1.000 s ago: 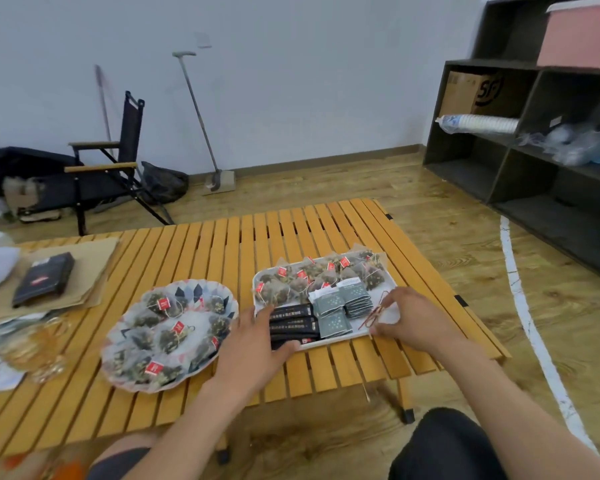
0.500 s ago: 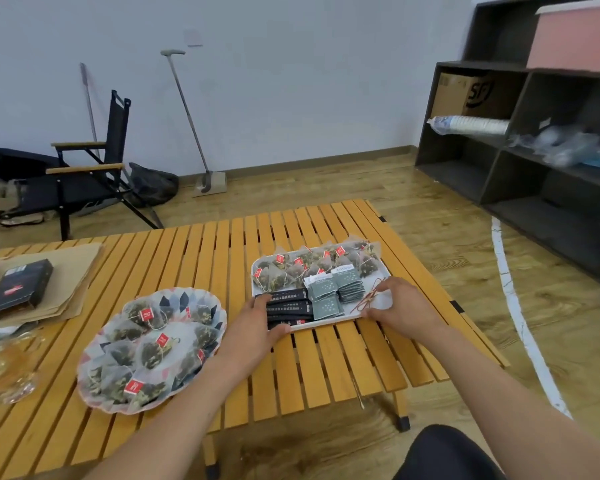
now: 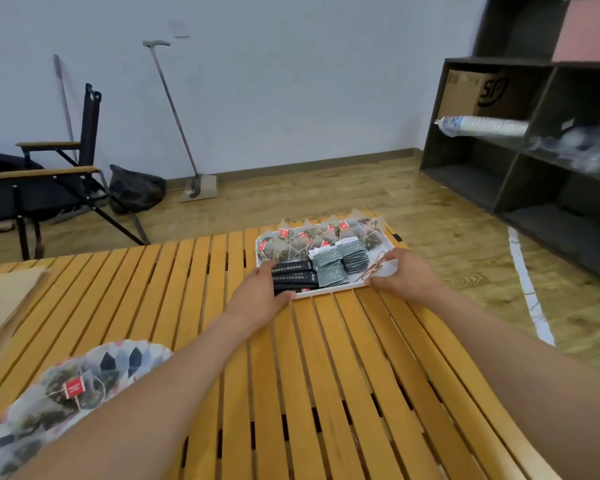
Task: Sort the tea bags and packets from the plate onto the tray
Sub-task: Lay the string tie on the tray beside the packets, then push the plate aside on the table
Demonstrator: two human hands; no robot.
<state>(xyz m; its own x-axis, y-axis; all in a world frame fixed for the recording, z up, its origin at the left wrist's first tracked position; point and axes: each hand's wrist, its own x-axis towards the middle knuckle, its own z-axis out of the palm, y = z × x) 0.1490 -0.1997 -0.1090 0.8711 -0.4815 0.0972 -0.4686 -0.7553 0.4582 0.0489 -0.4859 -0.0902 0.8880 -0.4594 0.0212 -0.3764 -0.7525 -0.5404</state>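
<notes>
A white tray (image 3: pixel 329 293) sits at the far right of the slatted wooden table (image 3: pixel 326 358). It holds a back row of pyramid tea bags (image 3: pixel 321 235) with red tags, grey-green packets (image 3: pixel 333 271) and black packets (image 3: pixel 293 275). My left hand (image 3: pixel 260 296) grips the tray's near left corner. My right hand (image 3: pixel 400 275) grips its near right corner, beside a thin red string (image 3: pixel 373 268). A patterned plate (image 3: pixel 118 362) lies at the lower left with tea bags (image 3: pixel 73 389) on it, partly covered by my left forearm.
Brown paper (image 3: pixel 7 299) lies on the table's left edge. Beyond the table stand a black folding chair (image 3: pixel 52 174), a dark bag (image 3: pixel 136 188) and a long-handled tool (image 3: pixel 181 123) against the wall. Dark shelving (image 3: pixel 534 150) is at the right.
Both hands have stayed on the tray's near corners while it slid away from me toward the table's far right. The camera has dropped lower and closer to the table.
</notes>
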